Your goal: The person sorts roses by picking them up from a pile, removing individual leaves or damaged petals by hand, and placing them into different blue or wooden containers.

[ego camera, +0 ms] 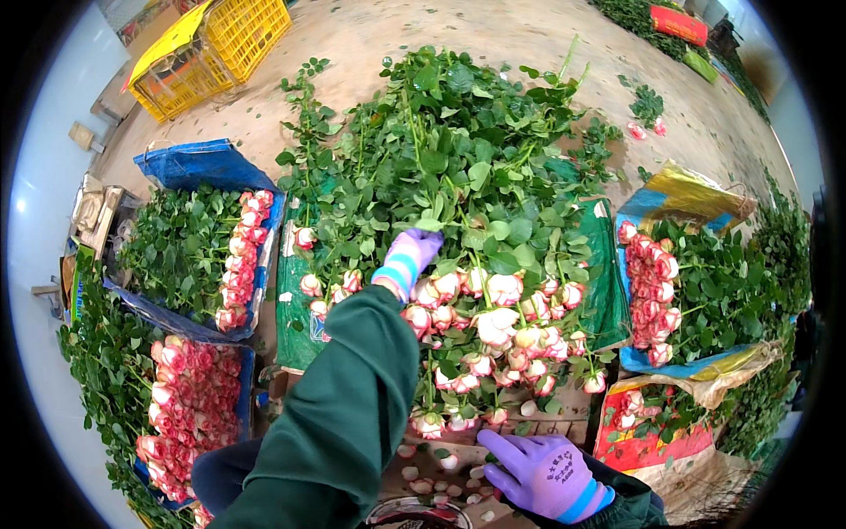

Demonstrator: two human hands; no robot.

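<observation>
My left hand [408, 259], in a purple knit glove with blue and white bands, reaches into the leafy stems of a large pile of cut roses [456, 165]. Foliage hides its fingertips, so any hold on a stem is not visible. White-and-pink rose heads [496, 325] cluster just right of that wrist, pointing towards me. Beneath the pile is a green woven sheet [605, 278]. Lower right, my right hand [538, 471] wears a matching glove that bears writing. Its fingers are apart near the lowest blooms, and nothing shows in them.
At left, blue sheets [205, 165] hold roses with their heads lined up [244, 258]; more blooms [192, 410] lie below. A yellow-and-blue sheet [687, 195] wraps roses at right, above a red sheet [687, 440]. A yellow crate [244, 40] stands far left. Fallen petals [436, 486] lie near my right hand.
</observation>
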